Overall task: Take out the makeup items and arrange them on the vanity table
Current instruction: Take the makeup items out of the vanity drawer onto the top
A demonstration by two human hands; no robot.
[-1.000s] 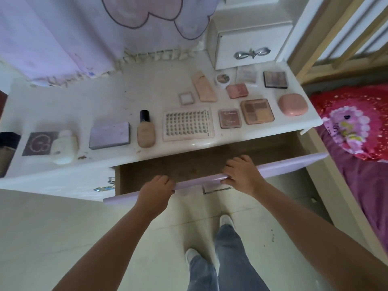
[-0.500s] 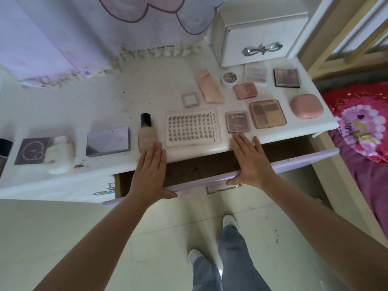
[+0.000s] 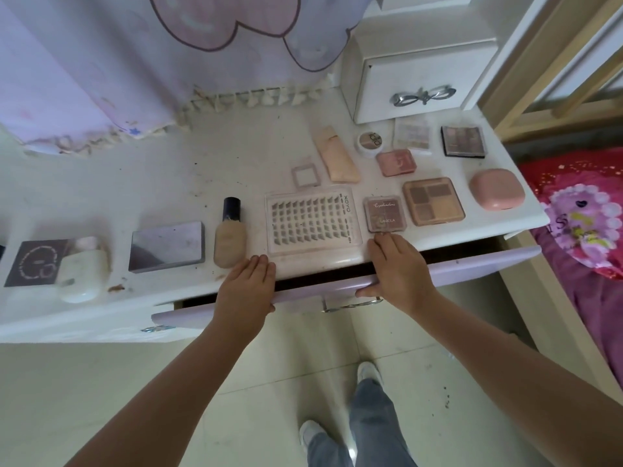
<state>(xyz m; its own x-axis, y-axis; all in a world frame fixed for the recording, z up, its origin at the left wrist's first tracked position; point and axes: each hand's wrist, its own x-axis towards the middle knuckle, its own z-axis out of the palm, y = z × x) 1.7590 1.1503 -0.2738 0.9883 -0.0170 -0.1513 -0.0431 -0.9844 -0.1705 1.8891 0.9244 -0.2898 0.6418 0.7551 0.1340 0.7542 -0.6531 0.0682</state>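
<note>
Head view: both hands lie flat against the lilac drawer front, fingers straight and gripping nothing. Left hand presses the drawer front's left half, its fingertips reaching over the vanity table edge. Right hand presses near the drawer's middle, thumb hooked under the front just above the metal handle, which the wrist partly hides. The drawer stands only slightly open; its interior is a dark slit and no contents can be made out.

Positions relative to the lash tray, a clear case at the table's front edge:
- Just left: foundation bottle, lying flat, dark cap pointing away.
- Further left: grey mirrored compact, a white bottle, and a dark square case partly covered by that bottle.
- Just right: small eyeshadow palette, touching the right fingertips.
- Further right: four-pan palette, pink rounded case.
- Behind: small clear square case, peach tube, round pot, pink blush compact, pale palette (blurred), dark palette.

At far left something dark is cut off by the frame edge and cannot be identified.
</note>
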